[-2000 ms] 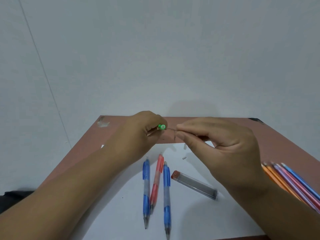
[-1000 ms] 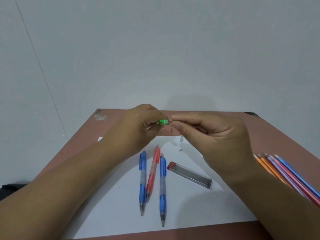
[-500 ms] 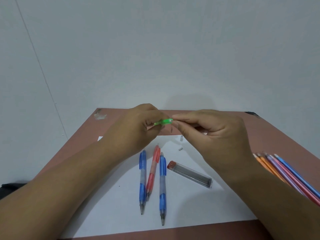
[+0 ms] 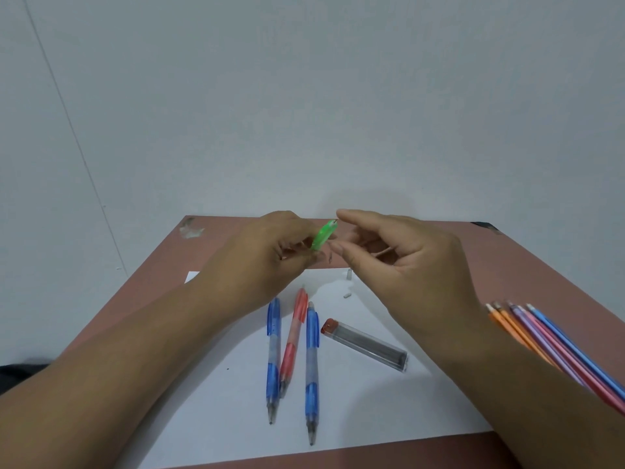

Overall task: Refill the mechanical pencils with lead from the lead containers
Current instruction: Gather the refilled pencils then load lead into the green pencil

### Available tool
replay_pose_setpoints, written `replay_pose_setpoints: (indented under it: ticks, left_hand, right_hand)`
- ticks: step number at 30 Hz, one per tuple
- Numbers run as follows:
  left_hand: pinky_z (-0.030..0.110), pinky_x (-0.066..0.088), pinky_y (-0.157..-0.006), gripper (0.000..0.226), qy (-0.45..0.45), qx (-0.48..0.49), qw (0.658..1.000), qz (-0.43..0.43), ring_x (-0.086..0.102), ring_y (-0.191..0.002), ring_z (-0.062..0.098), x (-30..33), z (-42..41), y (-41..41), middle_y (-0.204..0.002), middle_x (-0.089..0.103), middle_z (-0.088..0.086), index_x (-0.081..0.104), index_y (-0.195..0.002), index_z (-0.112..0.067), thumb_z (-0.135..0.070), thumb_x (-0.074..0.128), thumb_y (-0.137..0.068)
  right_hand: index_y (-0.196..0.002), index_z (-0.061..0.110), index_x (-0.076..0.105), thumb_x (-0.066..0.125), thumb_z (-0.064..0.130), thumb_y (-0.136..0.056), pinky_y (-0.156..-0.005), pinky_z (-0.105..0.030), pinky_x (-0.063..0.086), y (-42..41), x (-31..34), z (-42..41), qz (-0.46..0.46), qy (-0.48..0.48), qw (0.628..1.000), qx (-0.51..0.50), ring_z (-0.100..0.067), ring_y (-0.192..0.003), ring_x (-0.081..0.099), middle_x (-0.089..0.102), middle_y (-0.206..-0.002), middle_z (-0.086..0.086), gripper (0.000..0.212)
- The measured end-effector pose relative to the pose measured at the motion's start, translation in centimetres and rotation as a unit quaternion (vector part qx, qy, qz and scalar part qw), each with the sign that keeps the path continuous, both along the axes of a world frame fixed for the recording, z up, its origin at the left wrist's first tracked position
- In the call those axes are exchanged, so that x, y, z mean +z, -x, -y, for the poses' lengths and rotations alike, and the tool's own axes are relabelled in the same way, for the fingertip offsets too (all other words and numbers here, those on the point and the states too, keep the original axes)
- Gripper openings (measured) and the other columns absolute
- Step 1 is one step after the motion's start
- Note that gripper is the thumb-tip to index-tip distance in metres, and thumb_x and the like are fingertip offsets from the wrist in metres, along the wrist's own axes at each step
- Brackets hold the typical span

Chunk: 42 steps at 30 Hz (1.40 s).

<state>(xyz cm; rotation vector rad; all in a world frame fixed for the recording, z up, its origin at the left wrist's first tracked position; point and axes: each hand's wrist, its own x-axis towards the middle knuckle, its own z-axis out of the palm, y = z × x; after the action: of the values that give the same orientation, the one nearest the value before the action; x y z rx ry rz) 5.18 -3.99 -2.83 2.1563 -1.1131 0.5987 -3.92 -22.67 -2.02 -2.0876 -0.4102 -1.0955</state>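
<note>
Left hand (image 4: 267,255) grips the green mechanical pencil (image 4: 323,235) above the white sheet (image 4: 216,404); right hand (image 4: 402,265) loosely parted beside it.

Pencil's top end tilts up toward the right hand, whose forefinger tip sits just beside that end; thumb and forefinger stand narrowly apart, and whether a lead lies between them cannot be told. On the sheet, below the hands: blue pencil (image 4: 273,357), red pencil (image 4: 292,336) and second blue pencil (image 4: 311,370), side by side, tips toward the near edge. Clear lead container (image 4: 367,345) with red cap lies just right of them, slanted. Two small white bits (image 4: 347,285) lie on the sheet's far part. Coloured pencils (image 4: 554,346) fan out right of the sheet on the brown table (image 4: 527,275).
</note>
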Motion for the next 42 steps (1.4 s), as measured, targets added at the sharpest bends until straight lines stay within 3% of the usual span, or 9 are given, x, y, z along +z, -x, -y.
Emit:
replay_pose_setpoints:
  ticks: [5, 11, 16, 18, 21, 25, 29, 36, 42]
  left_hand:
    - [0.030, 0.052, -0.073, 0.023, 0.020, 0.021, 0.999, -0.027, 0.059, -0.085, 0.007, 0.0, -0.2, 0.1, -0.089, 0.062, -0.012, 0.072, -0.113, -0.029, -0.027, 0.070, -0.091]
    - [0.025, 0.052, -0.070, 0.011, 0.121, 0.043, 0.984, -0.122, 0.056, -0.077, 0.007, -0.1, -0.4, -0.8, -0.082, 0.062, -0.005, 0.070, -0.092, -0.037, -0.029, 0.075, -0.087]
    - [0.040, 0.060, -0.088, 0.028, 0.158, 0.025, 0.966, -0.203, 0.066, -0.092, 0.020, -0.2, -0.4, -0.7, -0.101, 0.070, 0.000, 0.065, -0.104, -0.051, -0.025, 0.068, -0.094]
    - [0.040, 0.058, -0.092, 0.033, 0.144, 0.024, 0.969, -0.199, 0.066, -0.098, 0.015, -0.2, -0.3, -0.6, -0.110, 0.071, -0.007, 0.065, -0.114, -0.048, -0.021, 0.065, -0.096]
    - [0.043, 0.059, -0.085, 0.021, 0.122, 0.033, 0.975, -0.183, 0.062, -0.083, 0.019, -0.4, -0.3, -0.8, -0.086, 0.065, -0.005, 0.071, -0.113, -0.030, -0.021, 0.068, -0.094]
    - [0.025, 0.053, -0.067, 0.017, 0.098, 0.037, 0.986, -0.129, 0.056, -0.076, 0.010, -0.2, -0.4, -0.5, -0.079, 0.061, -0.009, 0.071, -0.102, -0.031, -0.032, 0.075, -0.086]
    - [0.014, 0.044, -0.070, 0.028, 0.048, 0.029, 0.995, -0.080, 0.054, -0.088, 0.005, -0.2, -0.3, -0.4, -0.086, 0.061, -0.009, 0.072, -0.121, -0.028, -0.021, 0.066, -0.094]
    - [0.005, 0.035, -0.066, 0.032, 0.006, 0.023, 0.999, -0.024, 0.051, -0.082, 0.000, -0.2, -0.3, -0.4, -0.076, 0.050, -0.017, 0.073, -0.122, -0.026, -0.012, 0.069, -0.093]
    - [0.013, 0.035, -0.067, 0.029, -0.004, 0.025, 0.999, -0.035, 0.050, -0.081, 0.004, -0.1, -0.2, 0.0, -0.078, 0.048, -0.017, 0.074, -0.120, -0.029, -0.020, 0.068, -0.093]
  right_hand:
    - [-0.110, 0.027, 0.078, 0.073, 0.016, -0.092, -0.070, -0.013, 0.054, 0.1, 0.3, 0.5, -0.070, -0.025, 0.996, -0.044, -0.005, -0.082, 0.066, 0.071, -0.088, 0.015, 0.022]
    - [-0.099, 0.028, 0.079, 0.070, 0.021, -0.094, -0.070, -0.005, 0.047, -0.4, 0.3, 1.5, -0.149, -0.024, 0.982, -0.111, 0.004, -0.084, 0.061, 0.069, -0.089, 0.017, 0.013]
    - [-0.089, 0.032, 0.078, 0.070, 0.018, -0.091, -0.066, -0.005, 0.044, -0.5, -0.1, 1.2, -0.203, -0.003, 0.974, -0.101, 0.008, -0.079, 0.060, 0.066, -0.080, 0.022, 0.015]
    - [-0.088, 0.033, 0.077, 0.070, 0.018, -0.092, -0.066, -0.005, 0.043, -0.5, -0.2, 1.1, -0.216, 0.010, 0.971, -0.099, 0.009, -0.080, 0.059, 0.066, -0.082, 0.023, 0.017]
    - [-0.095, 0.033, 0.078, 0.069, 0.019, -0.093, -0.066, -0.005, 0.043, -0.5, -0.2, 1.1, -0.206, 0.013, 0.974, -0.096, 0.007, -0.080, 0.060, 0.066, -0.082, 0.022, 0.017]
    - [-0.118, 0.032, 0.072, 0.068, 0.019, -0.095, -0.066, -0.007, 0.046, -0.1, 0.3, 0.8, -0.172, -0.013, 0.983, -0.059, -0.001, -0.080, 0.060, 0.064, -0.081, 0.016, 0.027]
    - [-0.128, 0.036, 0.067, 0.065, 0.019, -0.097, -0.069, -0.005, 0.047, 0.1, 0.4, 0.5, -0.141, -0.054, 0.988, -0.018, -0.003, -0.086, 0.061, 0.066, -0.088, 0.016, 0.035]
    - [-0.114, 0.033, 0.071, 0.065, 0.026, -0.098, -0.079, -0.020, 0.058, 0.1, 0.5, 0.5, -0.107, -0.120, 0.987, 0.021, -0.007, -0.091, 0.070, 0.073, -0.093, 0.014, 0.019]
    - [-0.098, 0.029, 0.072, 0.065, 0.022, -0.098, -0.076, -0.020, 0.058, 0.0, 0.5, 0.5, -0.114, -0.136, 0.984, 0.022, -0.005, -0.085, 0.071, 0.073, -0.085, 0.016, 0.010]
